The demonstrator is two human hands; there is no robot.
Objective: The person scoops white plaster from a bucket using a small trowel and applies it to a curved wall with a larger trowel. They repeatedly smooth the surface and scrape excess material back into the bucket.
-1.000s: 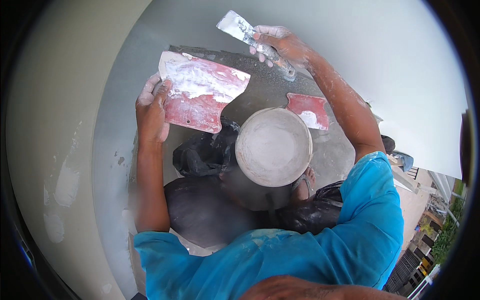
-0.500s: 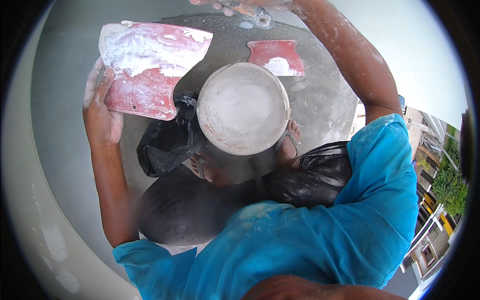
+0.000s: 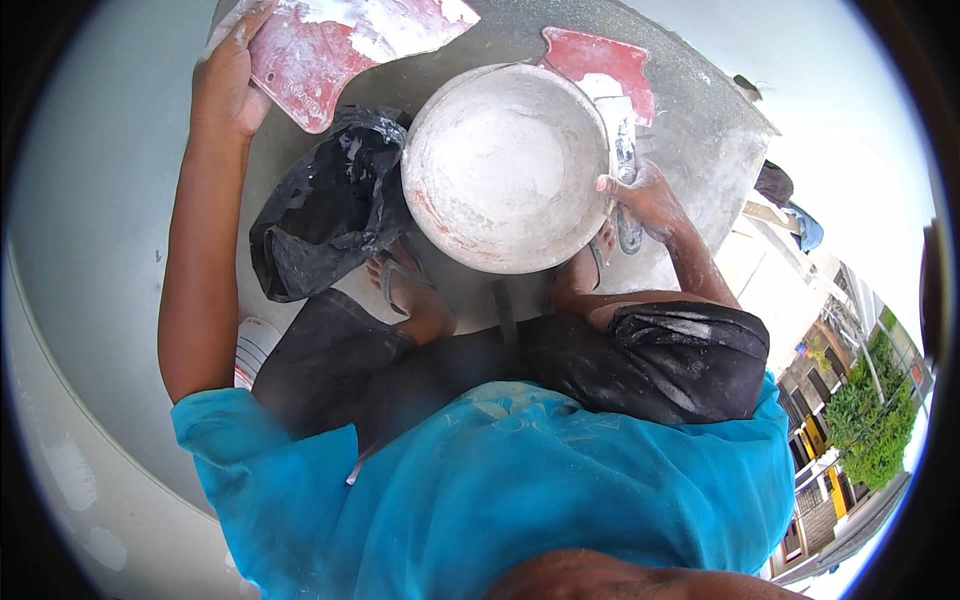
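My left hand grips the edge of a red board smeared with white plaster, held up at the top left. My right hand is shut on the handle of a metal putty knife, its blade pointing up beside the right rim of a round white bucket coated with plaster. The bucket stands on a grey ledge just beyond my sandalled feet. I crouch in a blue shirt and dark trousers.
A second red board piece with a dab of plaster lies on the ledge behind the bucket. A crumpled black plastic bag lies left of the bucket. A pale wall curves at left; buildings and trees show far below at right.
My right hand came down from the wall above to the bucket's right side, still holding the knife. The view tilted downward, so the bucket and board shifted up in the picture.
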